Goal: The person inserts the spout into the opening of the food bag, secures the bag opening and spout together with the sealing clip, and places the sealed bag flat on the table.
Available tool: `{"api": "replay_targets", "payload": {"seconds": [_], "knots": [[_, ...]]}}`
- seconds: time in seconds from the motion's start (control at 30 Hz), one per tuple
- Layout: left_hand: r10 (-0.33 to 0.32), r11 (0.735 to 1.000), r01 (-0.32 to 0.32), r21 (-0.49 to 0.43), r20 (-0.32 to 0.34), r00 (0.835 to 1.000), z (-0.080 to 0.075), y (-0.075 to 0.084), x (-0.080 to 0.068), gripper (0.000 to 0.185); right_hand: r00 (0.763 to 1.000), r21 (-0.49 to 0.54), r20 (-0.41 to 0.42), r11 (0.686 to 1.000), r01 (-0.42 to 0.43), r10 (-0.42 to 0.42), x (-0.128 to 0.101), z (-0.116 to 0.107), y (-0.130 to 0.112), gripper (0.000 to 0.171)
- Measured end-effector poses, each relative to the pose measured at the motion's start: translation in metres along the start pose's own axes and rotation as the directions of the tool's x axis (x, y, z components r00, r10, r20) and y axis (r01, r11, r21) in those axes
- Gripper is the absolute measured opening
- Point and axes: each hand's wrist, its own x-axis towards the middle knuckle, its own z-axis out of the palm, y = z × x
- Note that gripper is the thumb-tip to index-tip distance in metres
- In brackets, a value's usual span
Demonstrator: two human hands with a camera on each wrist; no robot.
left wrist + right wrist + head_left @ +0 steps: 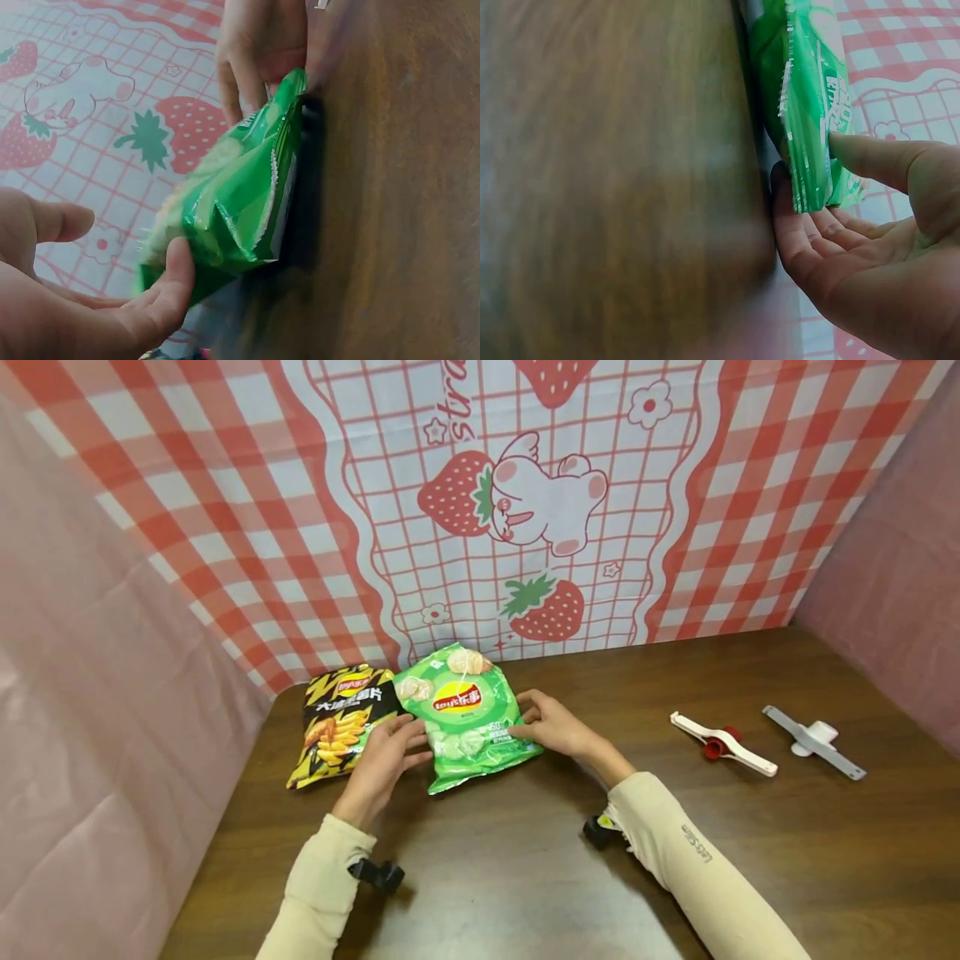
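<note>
A green bag of Lay's chips (468,714) lies on the table near the patterned cloth, its front facing up. My left hand (381,764) is at its left edge; in the left wrist view one finger (178,266) touches the green bag (240,195) while another digit stands off it. At the lower right corner my right hand (558,725) holds the bag: the right wrist view has the thumb (877,159) on its printed face and the fingers under the sealed edge. A black and yellow Lay's bag (341,722) lies just left, partly behind my left hand.
On the right of the brown table (510,852) lie a white tool with a red middle (723,745) and a grey strip-shaped tool with a white middle (813,742). The red-checked strawberry cloth (570,510) hangs behind the table, and pink cloth (97,693) hangs at the sides.
</note>
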Motion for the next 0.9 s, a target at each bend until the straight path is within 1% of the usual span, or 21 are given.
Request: {"api": "replay_targets", "payload": {"seconds": [0.07,0.17,0.23,0.33,0.43,0.53,0.63,0.73,0.9], "knots": [[-0.022,1.0,0.022,-0.012,-0.001,1.0,0.0,-0.002,0.002,0.049,1.0,0.017,0.0,1.0,-0.026,0.026,-0.001,-0.002,-0.002,0.058],[-0.037,0.999,0.037,-0.03,0.003,0.999,0.0,-0.005,0.005,0.029,0.998,0.055,0.009,0.997,-0.057,0.056,-0.003,-0.003,-0.005,0.059],[-0.028,0.999,0.028,-0.036,0.016,0.999,0.0,-0.008,0.006,0.019,0.998,0.079,0.024,0.995,-0.064,0.062,-0.003,-0.004,-0.006,0.06],[-0.006,1.0,0.007,-0.027,0.03,1.0,0.0,-0.01,0.005,0.013,0.996,0.094,0.04,0.992,-0.086,0.083,-0.004,-0.005,-0.008,0.055],[0.039,0.999,-0.04,0.033,0.028,0.999,0.002,-0.011,0.003,0.018,0.995,0.09,0.067,0.993,-0.078,0.072,-0.005,-0.004,-0.01,0.048],[0.092,0.991,-0.094,0.1,0.022,0.995,0.008,-0.011,0.0,0.028,0.995,0.095,0.091,0.995,-0.036,0.027,-0.006,-0.002,-0.011,0.043],[0.126,0.984,-0.13,0.12,0.035,0.991,0.014,-0.012,-0.001,0.037,0.995,0.079,0.095,0.997,0.008,-0.015,-0.007,-0.002,-0.013,0.042],[0.127,0.985,-0.131,0.111,0.048,0.991,0.017,-0.013,-0.001,0.036,0.995,0.041,0.09,0.998,0.044,-0.048,-0.011,-0.006,-0.014,0.041],[0.134,0.982,-0.14,0.126,0.058,0.989,0.022,-0.015,-0.002,0.034,0.994,0.001,0.09,0.998,0.055,-0.055,-0.02,-0.011,-0.014,0.041]]}}
